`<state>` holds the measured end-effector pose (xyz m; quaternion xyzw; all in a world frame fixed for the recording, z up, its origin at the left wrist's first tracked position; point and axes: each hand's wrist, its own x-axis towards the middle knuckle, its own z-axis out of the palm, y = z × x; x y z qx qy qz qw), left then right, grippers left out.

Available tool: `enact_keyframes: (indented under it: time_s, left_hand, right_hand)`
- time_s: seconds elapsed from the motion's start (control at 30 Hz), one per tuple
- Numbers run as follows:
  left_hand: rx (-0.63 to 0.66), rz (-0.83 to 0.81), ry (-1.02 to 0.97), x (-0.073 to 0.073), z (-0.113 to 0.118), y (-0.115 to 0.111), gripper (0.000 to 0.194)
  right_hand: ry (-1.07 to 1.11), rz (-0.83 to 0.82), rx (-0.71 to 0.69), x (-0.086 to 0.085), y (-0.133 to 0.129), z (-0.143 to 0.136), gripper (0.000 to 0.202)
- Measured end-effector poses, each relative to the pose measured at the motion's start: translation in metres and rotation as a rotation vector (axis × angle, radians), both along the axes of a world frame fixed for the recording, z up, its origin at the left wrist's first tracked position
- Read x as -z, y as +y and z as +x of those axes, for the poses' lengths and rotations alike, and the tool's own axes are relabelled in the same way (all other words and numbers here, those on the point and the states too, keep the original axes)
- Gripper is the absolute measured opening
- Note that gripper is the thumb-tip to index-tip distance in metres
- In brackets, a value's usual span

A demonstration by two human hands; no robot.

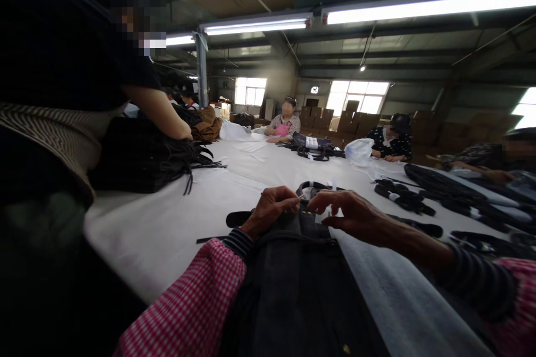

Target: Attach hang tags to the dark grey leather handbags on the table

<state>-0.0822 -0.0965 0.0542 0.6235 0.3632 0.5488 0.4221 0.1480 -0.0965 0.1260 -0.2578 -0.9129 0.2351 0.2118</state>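
Observation:
A long black bag (299, 290) lies before me, its far end topped by a strap loop (312, 185) and small gold-coloured fittings (306, 212). My left hand (272, 209) is closed in a pinch at that far end; what sits between its fingertips is too small to make out. Over the right side of the same end hovers my right hand (355, 215), its thumb apart from its bent fingers. Beneath those fingers a white tag (324, 215) shows in part. Whether the right fingertips touch the bag is unclear.
A white-covered table (167, 234) stretches ahead. On its left a co-worker leans over a stack of black bags (134, 156). Bundled black straps (404, 195) and more black bags (456, 195) lie on the right. Several people sit around the far side, near a clear plastic bag (359, 150).

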Motion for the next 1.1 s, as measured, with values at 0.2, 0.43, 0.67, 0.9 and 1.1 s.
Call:
enact_keyframes:
  time_s: [0.2, 0.43, 0.67, 0.9, 1.1]
  left_hand:
    - [0.048, -0.068, -0.008, -0.001, 0.001, -0.003, 0.028]
    - [0.024, -0.065, 0.012, -0.004, 0.002, -0.005, 0.027]
    - [0.020, -0.048, 0.036, -0.005, 0.002, -0.005, 0.026]
    - [0.042, -0.054, 0.071, -0.005, 0.001, -0.005, 0.024]
    - [0.046, -0.062, 0.092, -0.004, 0.000, -0.005, 0.025]
  right_hand:
    - [-0.076, 0.010, 0.166, 0.009, 0.013, 0.010, 0.040]
    - [0.065, -0.174, 0.189, 0.007, 0.017, 0.008, 0.044]
    - [0.088, -0.422, 0.151, -0.011, 0.017, -0.004, 0.030]
    - [-0.046, -0.039, 0.166, 0.026, 0.006, 0.002, 0.016]
    - [-0.108, 0.288, 0.165, 0.029, -0.004, 0.007, 0.016]
